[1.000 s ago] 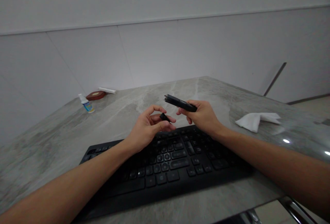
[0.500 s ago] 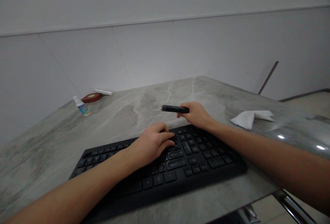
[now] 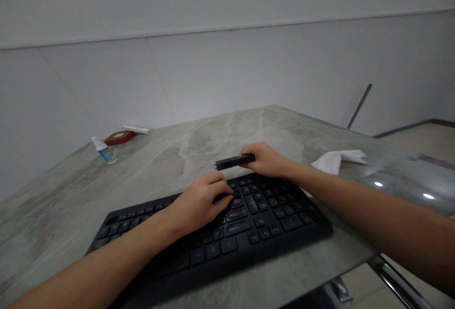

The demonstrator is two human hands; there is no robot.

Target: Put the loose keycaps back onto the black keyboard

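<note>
A black keyboard (image 3: 245,249) lies slanted on the grey marbled table in front of me. My left hand (image 3: 204,202) is over its middle, fingers curled and thumb drawn in, the tips together at a dark key. What is between those tips, if anything, is hidden. Above the keyboard's far edge, my right hand (image 3: 266,159) is closed around a slim black tool (image 3: 234,161). That tool points left, its end dipping slightly, with small points at the tip. Its exact kind does not show. The tool's tip is just beyond my left knuckles.
A small white spray bottle (image 3: 104,150) with a blue label stands at the far left. Behind it lie a dark red case (image 3: 120,138) and a white strip (image 3: 135,129) by the wall. A crumpled white cloth (image 3: 336,159) is to the right of my right hand.
The black tool's left end has tipped down, bringing it closer to my left hand. My left hand stays at the same keys. The whole view has shifted slightly.
</note>
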